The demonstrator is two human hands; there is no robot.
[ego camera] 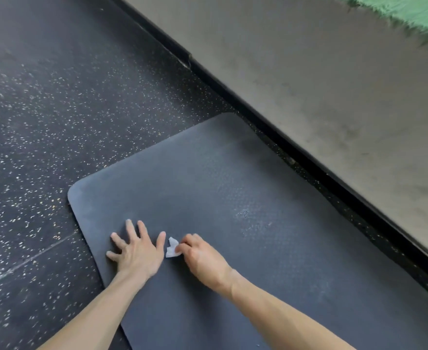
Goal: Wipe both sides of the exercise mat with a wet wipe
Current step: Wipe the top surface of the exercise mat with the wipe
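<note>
Your left hand [136,252] presses flat with fingers spread on the dark exercise mat [233,198], while at its 3 o'clock your right hand [203,256] pinches the crumpled white wet wipe [171,247] against the mat.

The exercise mat [245,198] lies flat on the floor [56,109], a raised platform [334,84] to its right. On the mat's near left part the left hand [138,251] rests, the wet wipe [172,247] between it and the right hand [203,256].
</note>
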